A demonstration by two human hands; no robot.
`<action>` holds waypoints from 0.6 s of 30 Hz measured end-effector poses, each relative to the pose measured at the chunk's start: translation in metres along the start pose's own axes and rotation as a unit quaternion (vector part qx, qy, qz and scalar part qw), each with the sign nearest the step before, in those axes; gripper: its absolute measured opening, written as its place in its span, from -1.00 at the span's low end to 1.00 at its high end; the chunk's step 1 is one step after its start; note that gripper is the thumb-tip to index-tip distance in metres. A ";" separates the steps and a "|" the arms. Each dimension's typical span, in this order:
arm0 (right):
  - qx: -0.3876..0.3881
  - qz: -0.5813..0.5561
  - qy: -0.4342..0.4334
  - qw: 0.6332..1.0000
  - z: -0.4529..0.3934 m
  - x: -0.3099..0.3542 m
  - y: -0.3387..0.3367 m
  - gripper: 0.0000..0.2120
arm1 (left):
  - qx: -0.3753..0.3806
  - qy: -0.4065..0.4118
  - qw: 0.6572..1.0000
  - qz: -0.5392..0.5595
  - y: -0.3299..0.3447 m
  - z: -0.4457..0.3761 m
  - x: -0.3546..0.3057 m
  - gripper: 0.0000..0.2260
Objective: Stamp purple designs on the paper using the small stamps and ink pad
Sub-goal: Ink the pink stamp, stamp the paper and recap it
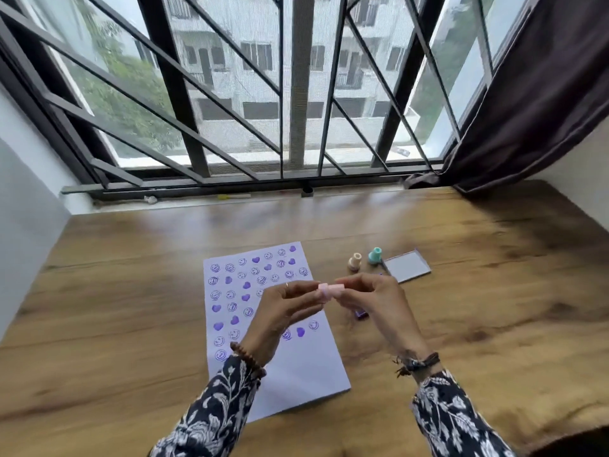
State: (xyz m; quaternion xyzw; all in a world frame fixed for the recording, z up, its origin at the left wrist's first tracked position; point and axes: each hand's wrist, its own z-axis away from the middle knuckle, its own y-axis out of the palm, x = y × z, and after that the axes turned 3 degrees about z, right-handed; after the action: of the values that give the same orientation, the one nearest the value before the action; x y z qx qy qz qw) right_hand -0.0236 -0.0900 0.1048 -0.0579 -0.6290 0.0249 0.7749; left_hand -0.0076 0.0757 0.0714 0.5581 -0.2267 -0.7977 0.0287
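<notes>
A white paper lies on the wooden table, its upper part covered with several purple smiley and heart prints. Above the paper's right side, my left hand and my right hand both pinch a small pink stamp held sideways between their fingertips. A purple ink pad peeks out under my right hand, mostly hidden. A beige stamp and a teal stamp stand upright just beyond the paper's top right corner.
A flat grey lid lies right of the teal stamp. The wooden table runs to a barred window at the back. A dark curtain hangs at the right.
</notes>
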 end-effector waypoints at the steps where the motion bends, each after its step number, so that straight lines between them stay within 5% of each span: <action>1: 0.003 -0.009 0.002 1.000 -0.002 0.000 -0.004 -0.91 | -0.006 0.007 1.000 -0.014 0.003 -0.003 0.000 -0.75; 9: 0.002 0.119 -0.034 0.992 -0.030 -0.015 -0.036 -0.87 | 0.008 0.041 0.967 -0.252 0.028 -0.037 0.008 -0.78; 14: -0.101 0.172 -0.024 0.980 -0.062 -0.038 -0.077 -0.84 | -0.147 0.080 0.949 -0.267 0.039 -0.066 0.030 -0.86; 18: -0.204 0.219 0.016 0.954 -0.081 -0.066 -0.117 -0.89 | -0.230 0.112 0.898 -0.359 0.039 -0.086 0.053 -0.81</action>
State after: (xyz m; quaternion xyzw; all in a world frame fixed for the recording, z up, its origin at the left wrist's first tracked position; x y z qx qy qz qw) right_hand 0.0382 -0.2182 0.0388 -0.3517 -0.5802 0.0639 0.7318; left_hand 0.0422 -0.0036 0.0166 0.6651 0.1830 -0.7160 -0.1070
